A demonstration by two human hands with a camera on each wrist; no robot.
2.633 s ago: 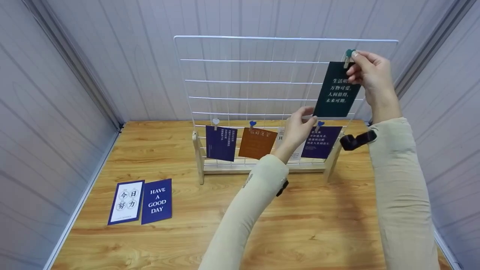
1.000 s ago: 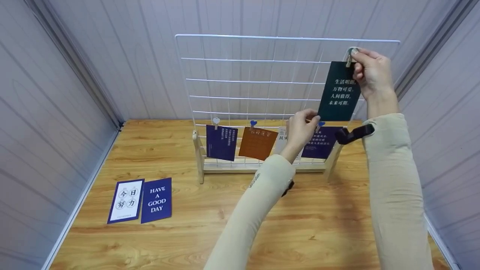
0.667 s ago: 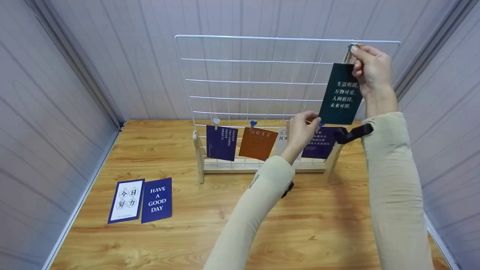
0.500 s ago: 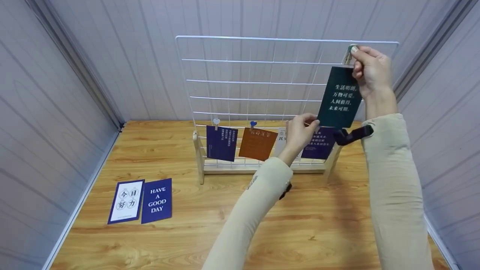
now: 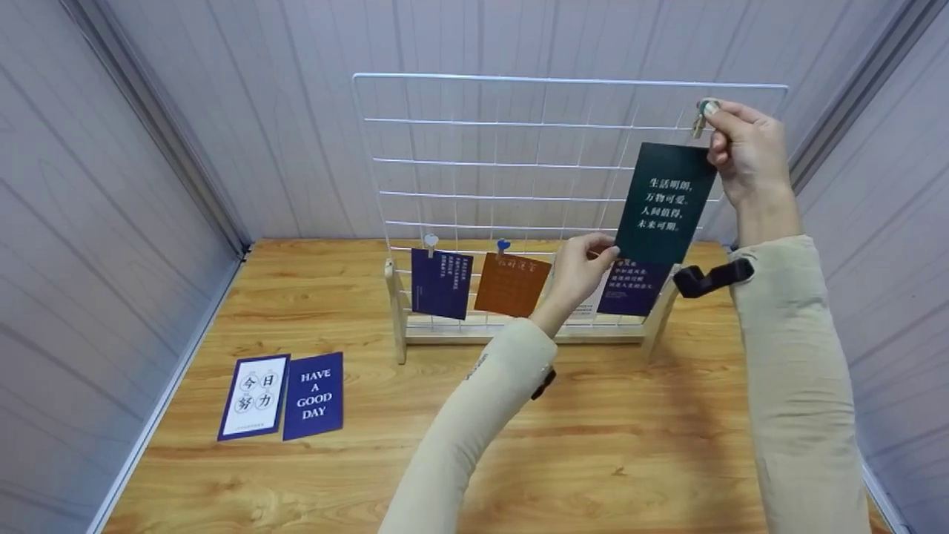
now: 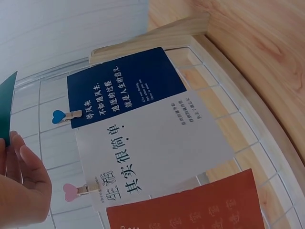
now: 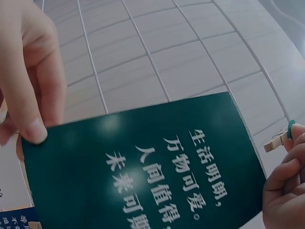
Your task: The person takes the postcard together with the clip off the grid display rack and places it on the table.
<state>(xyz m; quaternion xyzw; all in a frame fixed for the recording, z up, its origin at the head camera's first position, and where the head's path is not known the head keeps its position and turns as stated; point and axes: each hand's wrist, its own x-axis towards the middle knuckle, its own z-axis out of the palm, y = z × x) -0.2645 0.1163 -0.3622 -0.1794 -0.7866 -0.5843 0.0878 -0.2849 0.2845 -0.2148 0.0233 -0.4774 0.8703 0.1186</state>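
Observation:
My left hand (image 5: pixel 582 268) pinches the lower left corner of a dark green card (image 5: pixel 662 204) printed with white Chinese characters. Near that card's upper right edge, my right hand (image 5: pixel 752 156) grips a small wooden clothespin (image 7: pixel 276 143) with a green top. A gap shows between the clothespin and the card's top edge in the head view. Some right fingers (image 7: pixel 281 186) are at the card's edge in the right wrist view; whether they hold it I cannot tell. Both hands are in front of a white wire grid rack (image 5: pixel 474 162) on wooden feet.
Low on the rack hang a navy card (image 5: pixel 439 285), an orange card (image 5: pixel 511 285), a white card (image 6: pixel 152 148) and another navy card (image 6: pixel 124 88), with heart-topped clips. Two more cards, one white with blue border (image 5: pixel 252 397) and one blue (image 5: pixel 314 397), lie on the wooden table (image 5: pixel 593 475).
The green card has come down and to the left, away from the clothespin that was at its top edge. Both hands shifted slightly; the right hand still holds the clothespin.

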